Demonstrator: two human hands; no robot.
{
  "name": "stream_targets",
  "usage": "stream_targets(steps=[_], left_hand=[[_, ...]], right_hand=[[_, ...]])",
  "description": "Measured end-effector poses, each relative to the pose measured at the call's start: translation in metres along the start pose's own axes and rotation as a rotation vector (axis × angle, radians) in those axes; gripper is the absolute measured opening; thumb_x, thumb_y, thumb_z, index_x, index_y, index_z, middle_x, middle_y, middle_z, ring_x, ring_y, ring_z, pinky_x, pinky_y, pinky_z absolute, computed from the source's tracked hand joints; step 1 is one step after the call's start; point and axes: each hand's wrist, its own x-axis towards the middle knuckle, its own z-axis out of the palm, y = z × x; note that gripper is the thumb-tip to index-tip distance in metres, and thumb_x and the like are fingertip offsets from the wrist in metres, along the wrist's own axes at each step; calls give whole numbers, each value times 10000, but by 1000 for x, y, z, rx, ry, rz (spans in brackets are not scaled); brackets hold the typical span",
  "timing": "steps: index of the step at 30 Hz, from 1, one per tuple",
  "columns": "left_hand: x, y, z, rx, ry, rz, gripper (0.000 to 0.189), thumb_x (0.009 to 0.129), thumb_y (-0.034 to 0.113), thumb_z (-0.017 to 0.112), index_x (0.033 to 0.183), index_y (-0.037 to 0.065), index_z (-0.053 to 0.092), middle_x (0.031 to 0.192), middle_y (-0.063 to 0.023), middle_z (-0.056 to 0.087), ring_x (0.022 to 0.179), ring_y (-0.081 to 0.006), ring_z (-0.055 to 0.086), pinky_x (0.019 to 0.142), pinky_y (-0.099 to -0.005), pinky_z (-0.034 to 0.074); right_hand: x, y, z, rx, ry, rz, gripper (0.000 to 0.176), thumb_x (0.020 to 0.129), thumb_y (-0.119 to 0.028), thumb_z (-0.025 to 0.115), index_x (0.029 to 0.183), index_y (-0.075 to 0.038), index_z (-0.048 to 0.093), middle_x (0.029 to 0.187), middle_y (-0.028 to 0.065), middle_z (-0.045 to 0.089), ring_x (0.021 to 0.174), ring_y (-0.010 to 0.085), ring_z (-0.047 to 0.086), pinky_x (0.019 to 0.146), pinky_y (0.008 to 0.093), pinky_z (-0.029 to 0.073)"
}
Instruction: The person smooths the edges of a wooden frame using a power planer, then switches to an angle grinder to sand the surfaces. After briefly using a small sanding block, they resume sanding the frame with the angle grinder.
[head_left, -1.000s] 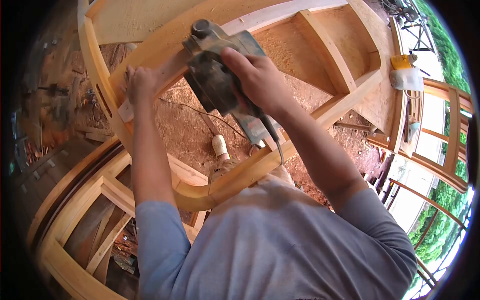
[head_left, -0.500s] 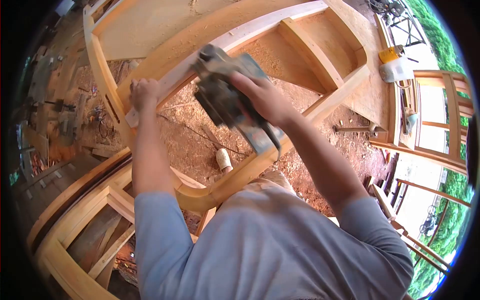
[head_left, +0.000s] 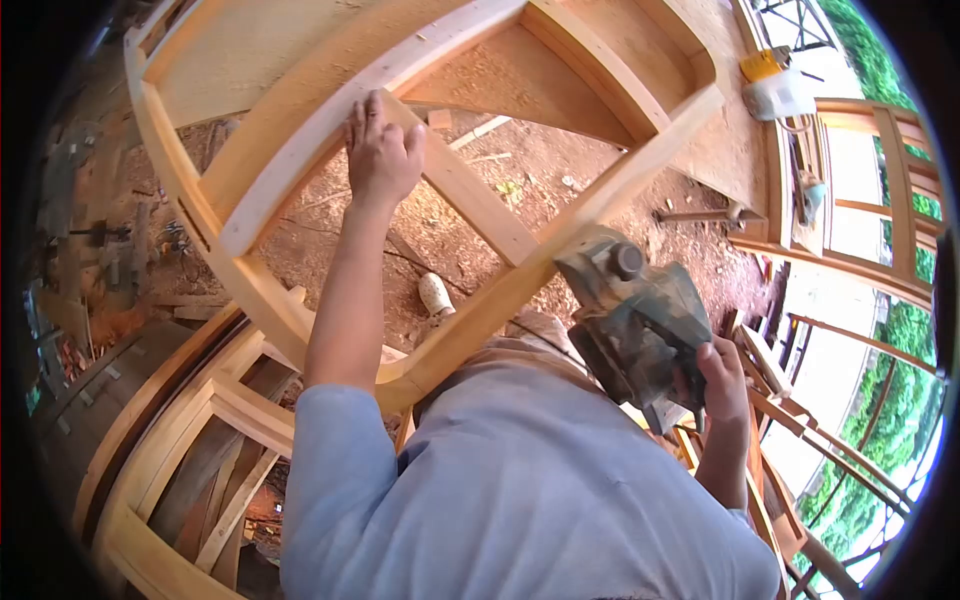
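My right hand point(head_left: 724, 378) is wrapped round the handle of a worn, dark green power planer point(head_left: 640, 325). The tool is held near my right side, beside the near rail of a curved wooden frame point(head_left: 460, 318). My left hand point(head_left: 385, 155) rests on the frame where a pale curved rail point(head_left: 290, 187) meets a short crosspiece point(head_left: 475, 205). Its fingers are slightly spread over the wood, and they grip nothing that I can see. Wood shavings lie on the panel beyond the rail.
Shavings cover the reddish ground point(head_left: 450, 240). A yellow container point(head_left: 764, 64) and a translucent jug point(head_left: 780, 96) stand at the upper right. Another wooden frame point(head_left: 180, 440) is at the lower left. A cord runs behind the planer. Wooden racks stand at the right.
The planer has moved from above the frame's middle down to my right side, uncovering the crosspiece. My left hand has shifted rightward along the pale rail, its fingers now more spread.
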Motion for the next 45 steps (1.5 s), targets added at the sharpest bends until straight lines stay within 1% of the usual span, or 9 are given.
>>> stream_targets(steps=[16, 18, 19, 21, 24, 29, 33, 36, 45], left_hand=[[13, 81, 21, 212, -111, -296, 682, 1013, 533, 341, 1186, -31, 684, 1584, -279, 245, 1509, -377, 146, 1216, -534, 68], [4, 131, 4, 162, -139, -284, 679, 1014, 541, 346, 1155, -19, 702, 1545, -282, 323, 1489, -391, 201, 1209, -550, 92], [3, 137, 14, 121, -238, -187, 677, 971, 549, 499, 1262, -50, 623, 1521, -285, 338, 1321, -429, 425, 1140, -514, 301], [0, 132, 77, -146, 135, -8, 591, 901, 360, 687, 1299, -53, 539, 1395, -294, 487, 1218, -426, 516, 1086, -433, 392], [25, 198, 76, -373, 60, 52, 448, 894, 341, 680, 733, -77, 693, 1473, -336, 394, 1371, -494, 369, 1165, -592, 218], [104, 261, 104, -326, -10, 288, 572, 948, 471, 535, 925, -76, 704, 1582, -301, 220, 1470, -457, 210, 1191, -612, 96], [170, 266, 106, -145, -72, 125, 723, 961, 553, 448, 1138, -114, 665, 1586, -326, 169, 1492, -455, 122, 1198, -599, 71], [209, 243, 112, -127, -57, 25, 797, 941, 602, 444, 1214, -123, 628, 1578, -338, 171, 1488, -454, 131, 1193, -618, 69], [216, 231, 103, -4, -64, -99, 714, 976, 571, 415, 1175, -65, 670, 1607, -260, 197, 1510, -379, 154, 1217, -546, 71]], right_hand=[[14, 84, -150, 161, 252, -57, 563, 1024, -523, 455, 1116, 11, 609, 649, 57, 576, 462, 131, 536, 424, 253, 417], [27, 89, -167, 216, 284, -59, 515, 1023, -503, 471, 1075, -9, 609, 662, 57, 584, 459, 135, 536, 425, 253, 423], [31, 84, -169, 229, 346, -33, 458, 1014, -484, 499, 1043, -37, 598, 686, 55, 593, 475, 141, 548, 425, 259, 440], [46, 87, -182, 320, 294, -53, 405, 995, -473, 548, 1032, -71, 574, 704, 52, 594, 508, 150, 570, 412, 278, 455], [69, 61, -176, 363, 456, -49, 362, 1024, -398, 519, 1032, -39, 555, 662, 80, 590, 464, 161, 542, 433, 274, 436], [109, 34, -188, 312, 280, -198, 355, 1016, -388, 535, 970, -37, 561, 656, 80, 582, 459, 162, 535, 421, 274, 415], [127, 6, -192, 214, 248, -241, 365, 1004, -396, 540, 1047, -39, 604, 671, 64, 581, 469, 160, 535, 433, 282, 438], [138, -6, -179, 193, 536, -148, 324, 994, -366, 543, 1040, -53, 616, 711, 56, 593, 533, 152, 561, 494, 284, 463], [197, -81, -185, 77, -314, -221, 471, 978, -467, 597, 1006, 3, 616, 707, -21, 549, 626, 58, 499, 542, 236, 392]])
